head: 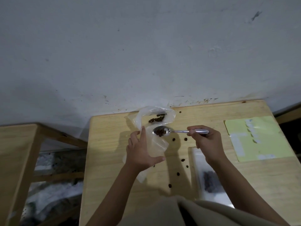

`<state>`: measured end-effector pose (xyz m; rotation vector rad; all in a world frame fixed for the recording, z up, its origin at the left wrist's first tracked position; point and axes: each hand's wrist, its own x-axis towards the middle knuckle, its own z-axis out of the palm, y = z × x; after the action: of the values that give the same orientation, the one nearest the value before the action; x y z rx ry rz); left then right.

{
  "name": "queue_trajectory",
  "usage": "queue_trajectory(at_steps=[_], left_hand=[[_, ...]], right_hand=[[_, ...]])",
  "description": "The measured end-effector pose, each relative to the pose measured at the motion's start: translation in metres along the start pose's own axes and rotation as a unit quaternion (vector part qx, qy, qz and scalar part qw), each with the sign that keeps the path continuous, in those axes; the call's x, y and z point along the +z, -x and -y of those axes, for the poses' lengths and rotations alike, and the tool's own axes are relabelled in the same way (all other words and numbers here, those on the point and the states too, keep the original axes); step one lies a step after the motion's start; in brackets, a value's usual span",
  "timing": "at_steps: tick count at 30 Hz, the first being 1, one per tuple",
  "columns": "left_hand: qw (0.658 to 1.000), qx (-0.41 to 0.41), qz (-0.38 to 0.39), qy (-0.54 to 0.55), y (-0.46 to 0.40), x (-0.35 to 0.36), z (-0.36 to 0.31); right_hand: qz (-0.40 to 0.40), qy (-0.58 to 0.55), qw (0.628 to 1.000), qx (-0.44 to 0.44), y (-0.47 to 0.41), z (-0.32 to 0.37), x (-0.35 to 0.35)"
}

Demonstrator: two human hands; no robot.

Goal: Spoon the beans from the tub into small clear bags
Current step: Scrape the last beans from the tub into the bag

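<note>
Right hand (205, 141) curled round the handle of a metal spoon (175, 131), knuckles up, fist over the middle of the wooden table (244, 185). Spoon held level, bowl pointing left, loaded with dark beans (160, 132). Bowl hovering right at the edge of a clear bag (156, 144), whether inside its mouth or just above it hard to tell through the film.

Left hand (142, 149) spread wide, fingers straight, index finger up along the bag's left edge, thumb stretched out to the right under it. Palm over the plastic, apparently pressing or steadying it; actual grip not visible from above.

Far end of the plastic curling up near the wall (146, 46), a small cluster of beans already lying in it (157, 119). Whether that is the same bag or a second one, unclear.

Loose beans scattered on the table (177, 173) between the two forearms.

White tub (197, 159) near the front edge, under the right forearm, mostly covered by it; dark beans inside just showing, blurred. Near end hidden behind pale cloth at the bottom of the view.

Yellow sheet (267, 128) lying flat at the right, markings too blurred to read.
</note>
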<state>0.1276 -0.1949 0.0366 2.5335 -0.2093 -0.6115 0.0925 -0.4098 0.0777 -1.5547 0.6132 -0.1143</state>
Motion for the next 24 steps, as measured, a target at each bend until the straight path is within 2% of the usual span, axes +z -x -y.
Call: queue_trajectory(at_steps=[3,7,11,14,17,19,22,24], left_hand=[[1.000,-0.003,0.010,0.013,-0.003,0.000,-0.003],[0.999,-0.020,0.028,0.030,-0.009,-0.001,-0.006],[0.999,-0.020,0.028,0.012,-0.015,-0.005,-0.010],[1.000,-0.012,0.025,-0.009,-0.017,-0.009,-0.013],[0.999,0.008,0.018,-0.028,-0.015,-0.010,-0.015],[0.999,0.019,0.016,-0.028,-0.014,-0.009,-0.016],[0.999,0.018,0.021,-0.025,-0.014,-0.008,-0.016],[0.999,0.017,0.023,-0.020,-0.016,-0.007,-0.016]], right_hand=[[0.024,0.061,0.994,-0.083,0.005,0.004,0.005],[-0.031,0.120,0.974,-0.188,-0.006,0.006,0.014],[-0.042,0.229,0.924,-0.302,-0.027,-0.004,0.031],[-0.022,0.346,0.873,-0.341,-0.043,-0.010,0.046],[0.007,0.432,0.831,-0.350,-0.055,-0.005,0.055],[0.041,0.453,0.828,-0.328,-0.066,0.004,0.057],[0.066,0.433,0.868,-0.234,-0.086,0.017,0.058],[0.037,0.399,0.901,-0.167,-0.096,0.021,0.054]])
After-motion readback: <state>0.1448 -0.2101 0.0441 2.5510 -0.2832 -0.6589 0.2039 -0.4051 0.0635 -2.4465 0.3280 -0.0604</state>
